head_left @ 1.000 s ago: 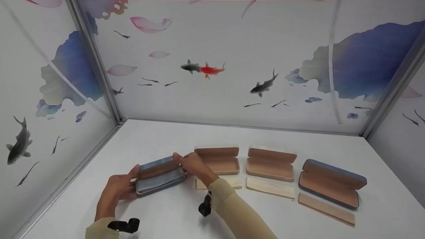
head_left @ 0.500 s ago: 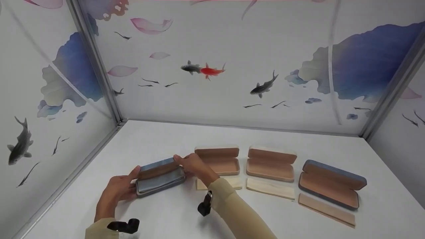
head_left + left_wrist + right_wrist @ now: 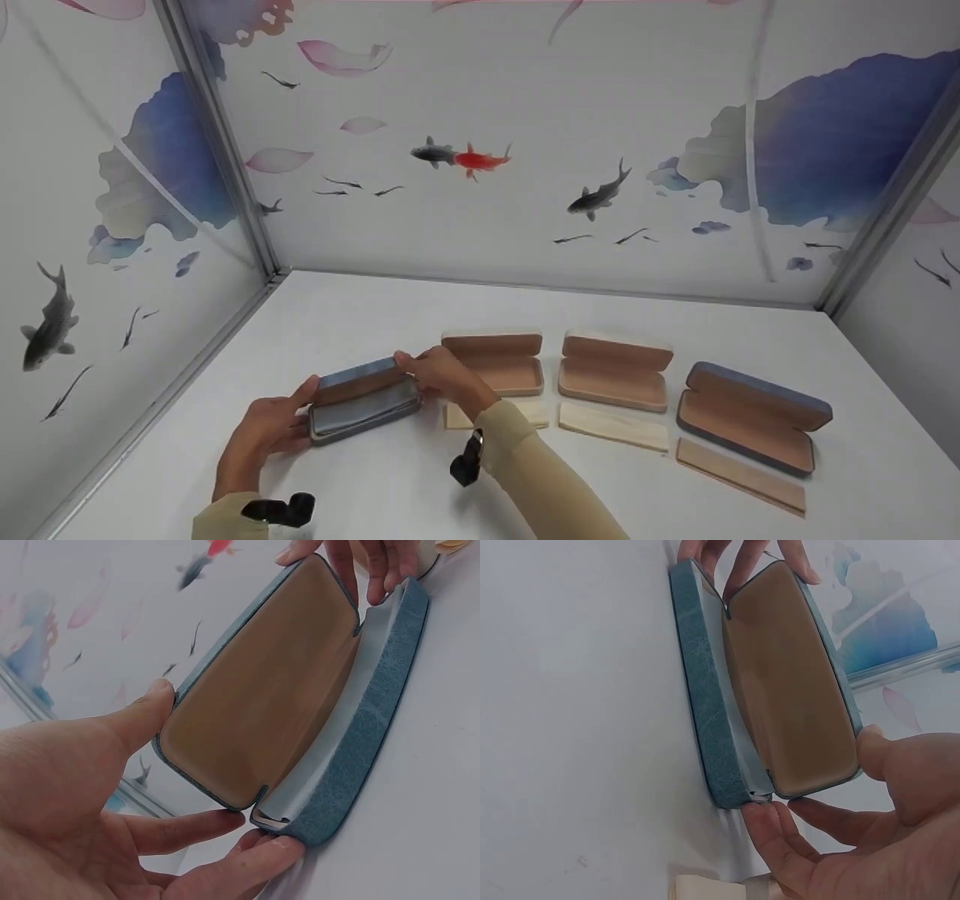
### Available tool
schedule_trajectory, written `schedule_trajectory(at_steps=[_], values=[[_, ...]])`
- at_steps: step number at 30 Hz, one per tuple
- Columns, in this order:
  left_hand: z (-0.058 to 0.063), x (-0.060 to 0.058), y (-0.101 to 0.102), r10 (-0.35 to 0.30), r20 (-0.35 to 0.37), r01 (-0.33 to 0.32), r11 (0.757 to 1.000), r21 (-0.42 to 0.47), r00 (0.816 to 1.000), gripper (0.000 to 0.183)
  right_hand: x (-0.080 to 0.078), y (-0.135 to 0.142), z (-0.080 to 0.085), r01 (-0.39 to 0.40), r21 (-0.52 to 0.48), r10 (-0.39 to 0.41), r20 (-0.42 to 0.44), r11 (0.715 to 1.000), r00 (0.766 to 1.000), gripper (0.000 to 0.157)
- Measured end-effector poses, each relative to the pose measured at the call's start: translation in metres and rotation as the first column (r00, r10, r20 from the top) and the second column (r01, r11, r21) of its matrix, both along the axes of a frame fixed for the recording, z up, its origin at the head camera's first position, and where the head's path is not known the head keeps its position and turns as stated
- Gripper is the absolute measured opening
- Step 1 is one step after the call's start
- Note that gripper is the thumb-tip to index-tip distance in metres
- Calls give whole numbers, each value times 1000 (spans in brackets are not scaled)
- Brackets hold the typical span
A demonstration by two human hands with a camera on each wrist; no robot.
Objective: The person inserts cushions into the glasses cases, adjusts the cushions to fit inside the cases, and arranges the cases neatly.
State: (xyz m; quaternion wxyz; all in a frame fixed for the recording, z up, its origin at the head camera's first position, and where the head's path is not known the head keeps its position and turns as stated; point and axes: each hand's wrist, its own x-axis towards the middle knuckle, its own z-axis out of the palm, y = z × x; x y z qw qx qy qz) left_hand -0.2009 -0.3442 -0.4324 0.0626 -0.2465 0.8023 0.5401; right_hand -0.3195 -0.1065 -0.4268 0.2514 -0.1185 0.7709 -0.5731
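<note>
Both hands hold a blue eyeglass case (image 3: 367,430) at the left of the table in the head view, its lid raised partway. A folded grey-blue cloth (image 3: 358,411) lies in its base; whether anything lies under the cloth is hidden. My left hand (image 3: 261,421) grips the case's left end, thumb on the lid's edge and fingers against lid and base. At the opposite end, my right hand (image 3: 444,375) grips it the same way. The left wrist view shows the lid's brown lining (image 3: 262,682); the right wrist view shows the blue textured side (image 3: 709,697).
To the right stand two pale cases (image 3: 495,375) (image 3: 611,386) and a dark blue case (image 3: 746,431), lids up, brown inside. Folded cloths lie before them: cream (image 3: 536,414), cream (image 3: 611,427) and tan (image 3: 739,476). Printed walls (image 3: 487,225) enclose the white table (image 3: 360,487).
The lid of the blue case, the cloth and both hands hold almost the same places. Only a slight shift of the whole head view shows.
</note>
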Motion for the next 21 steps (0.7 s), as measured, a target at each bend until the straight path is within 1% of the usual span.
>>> schedule_trajectory(at_steps=[3,10,14,18,21], values=[[1,1,0,2,-5,-2,1000,7,1000,113,-1,0,0,-1,-1,1,4,1000,1000,50],[2,0,-2,-16,-25,17,1000,19,1000,106,-2,2,2,-19,78,22,-29,997,999,59],[2,0,-3,-21,-35,22,999,36,999,104,-1,4,2,-31,60,33,-30,998,999,57],[1,1,-5,-21,-36,23,998,58,999,102,1,7,0,-50,57,54,-69,997,996,56],[1,1,-6,-37,-37,39,997,62,999,99,3,9,-1,-64,69,72,-115,996,991,54]])
